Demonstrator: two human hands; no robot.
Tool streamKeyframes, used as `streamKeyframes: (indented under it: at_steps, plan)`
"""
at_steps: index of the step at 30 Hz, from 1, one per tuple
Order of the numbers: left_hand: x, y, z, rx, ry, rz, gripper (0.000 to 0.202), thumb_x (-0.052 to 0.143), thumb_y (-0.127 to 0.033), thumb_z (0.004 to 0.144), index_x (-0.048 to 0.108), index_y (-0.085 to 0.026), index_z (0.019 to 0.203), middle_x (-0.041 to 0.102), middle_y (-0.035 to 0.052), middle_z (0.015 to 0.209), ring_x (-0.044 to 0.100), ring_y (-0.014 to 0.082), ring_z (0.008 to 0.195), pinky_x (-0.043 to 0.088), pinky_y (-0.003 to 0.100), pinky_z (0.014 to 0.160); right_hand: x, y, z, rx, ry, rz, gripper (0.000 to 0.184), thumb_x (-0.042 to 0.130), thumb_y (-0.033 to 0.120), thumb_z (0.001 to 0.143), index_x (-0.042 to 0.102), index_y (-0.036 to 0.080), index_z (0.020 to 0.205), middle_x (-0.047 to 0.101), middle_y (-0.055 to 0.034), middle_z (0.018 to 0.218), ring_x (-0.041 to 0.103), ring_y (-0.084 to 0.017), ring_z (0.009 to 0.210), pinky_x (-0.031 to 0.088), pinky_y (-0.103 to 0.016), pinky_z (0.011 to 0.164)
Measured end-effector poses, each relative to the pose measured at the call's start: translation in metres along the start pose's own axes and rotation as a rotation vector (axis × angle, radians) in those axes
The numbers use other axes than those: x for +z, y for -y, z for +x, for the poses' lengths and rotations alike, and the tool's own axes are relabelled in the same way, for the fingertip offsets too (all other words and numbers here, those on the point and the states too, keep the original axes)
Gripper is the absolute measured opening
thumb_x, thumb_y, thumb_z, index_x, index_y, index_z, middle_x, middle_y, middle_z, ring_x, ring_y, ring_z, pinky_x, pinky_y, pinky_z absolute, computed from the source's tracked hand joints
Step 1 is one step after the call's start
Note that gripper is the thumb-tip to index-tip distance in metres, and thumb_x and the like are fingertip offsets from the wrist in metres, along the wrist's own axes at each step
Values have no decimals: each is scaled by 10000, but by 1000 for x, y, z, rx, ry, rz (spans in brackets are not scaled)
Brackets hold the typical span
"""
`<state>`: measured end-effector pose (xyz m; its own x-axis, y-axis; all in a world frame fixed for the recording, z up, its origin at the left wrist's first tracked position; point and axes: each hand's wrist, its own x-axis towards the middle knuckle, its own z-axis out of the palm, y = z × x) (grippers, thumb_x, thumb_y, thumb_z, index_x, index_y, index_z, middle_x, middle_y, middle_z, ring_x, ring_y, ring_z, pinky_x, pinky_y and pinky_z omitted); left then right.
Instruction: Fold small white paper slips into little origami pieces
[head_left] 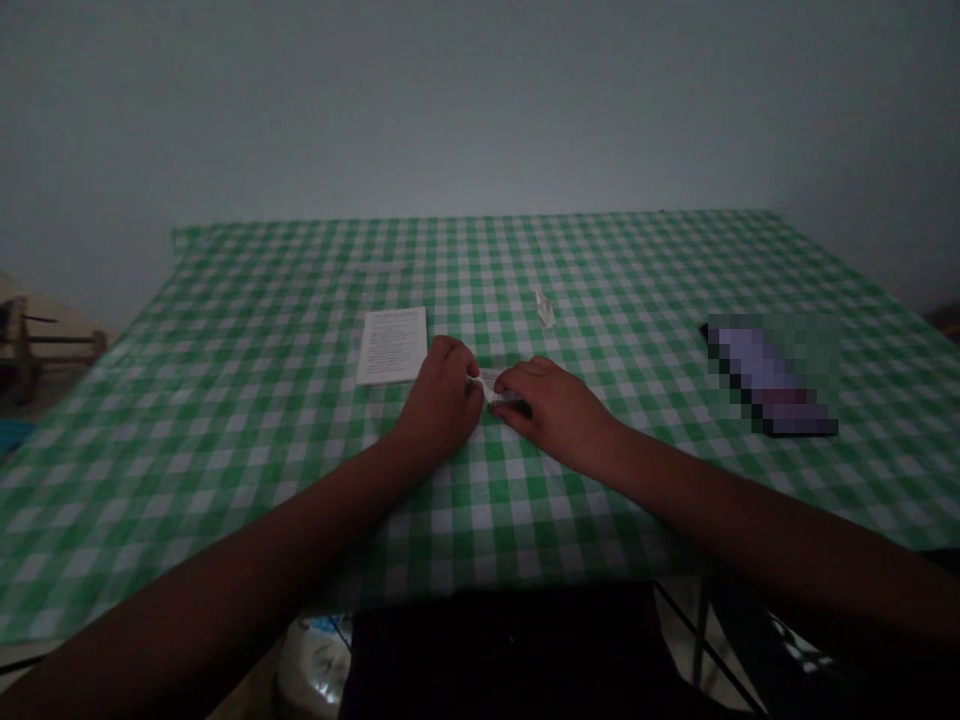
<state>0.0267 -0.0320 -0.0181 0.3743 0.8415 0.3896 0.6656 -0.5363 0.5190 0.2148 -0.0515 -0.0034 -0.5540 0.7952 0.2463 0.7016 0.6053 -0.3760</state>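
Left hand, right hand: fingers clenched, both grasping small white paper over green gingham tablecloth; printed card near left hand.

**No Words Can Be Read Here**

On the white paper card there are several lines of small printed text, but they are too small and too dim, so I cannot read any word or number. The small white paper piece may have some marks, but I cannot tell. The dark object at the right is pixelated, so nothing on it can be read.
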Motion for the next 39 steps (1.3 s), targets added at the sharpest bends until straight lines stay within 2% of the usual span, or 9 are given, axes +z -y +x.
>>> streamKeyframes:
  at_steps: [8, 14, 17, 21, 25, 28, 30, 33, 39]
  plan:
    - [0, 1, 6, -5, 38, 107, 231, 442, 0, 780, 402, -212, 864, 468, 78, 974, 482, 234, 980, 490, 432, 913, -1, 1, 0, -1, 6, -6, 83, 662, 231, 931, 650, 163, 976, 681, -76, 946, 582, -244, 934, 479, -390, 878]
    - [-9, 8, 5, 26, 34, 143, 162, 434, -35, 864, 447, -196, 883, 493, 76, 963, 501, 223, 923, 510, 417, 867, -1, 0, -3, -8, 6, -13, 103, 655, 239, 938, 667, 149, 987, 684, -89, 951, 578, -245, 934, 478, -390, 868]
    - [-15, 13, -1, 104, 85, 117, 161, 429, -44, 901, 496, -169, 977, 523, 87, 1025, 528, 210, 945, 524, 394, 871, -1, -2, -4, -20, -1, 3, 109, 655, 237, 940, 683, 147, 994, 691, -90, 962, 581, -240, 937, 478, -388, 883]
    - [-21, 16, -6, 181, 160, 149, 225, 418, -53, 933, 536, -129, 1109, 564, 113, 1091, 549, 218, 1025, 523, 409, 958, 1, -4, -4, -63, 15, 5, 121, 629, 237, 959, 713, 152, 978, 707, -96, 995, 595, -231, 947, 469, -400, 923]
    - [-26, 3, -9, 199, 242, 259, 339, 456, -27, 892, 592, -103, 1194, 578, 141, 1188, 557, 242, 1081, 528, 408, 972, 2, -4, -4, -82, 28, -20, 181, 585, 239, 987, 735, 142, 1019, 719, -94, 1016, 609, -230, 971, 460, -399, 941]
    - [-30, -13, -16, 238, 351, 408, 366, 446, -54, 921, 627, -93, 1237, 584, 164, 1259, 553, 274, 1110, 518, 444, 982, 1, -4, -5, -89, 40, -43, 223, 553, 251, 1005, 743, 140, 1045, 724, -88, 1015, 613, -229, 964, 460, -396, 936]
    - [-32, -22, -22, 209, 400, 500, 407, 439, -55, 929, 602, -83, 1301, 593, 171, 1286, 563, 281, 1100, 523, 451, 957, 1, -3, -5, -96, 44, -53, 242, 534, 249, 1014, 747, 141, 1051, 728, -86, 1015, 616, -227, 964, 460, -396, 941]
    - [-36, -29, -28, 208, 436, 585, 457, 449, -71, 930, 550, -89, 1376, 581, 163, 1360, 568, 299, 1122, 537, 451, 883, -1, -2, -4, -103, 44, -74, 257, 521, 239, 1019, 753, 133, 1053, 732, -97, 1046, 620, -230, 986, 458, -400, 959]
    - [-32, -38, -30, 158, 414, 654, 432, 448, -104, 929, 575, -100, 1342, 614, 155, 1350, 602, 330, 1079, 520, 495, 763, -3, 1, -4, -98, 63, -93, 272, 505, 244, 1019, 744, 118, 1059, 727, -113, 1053, 619, -241, 988, 464, -409, 963]
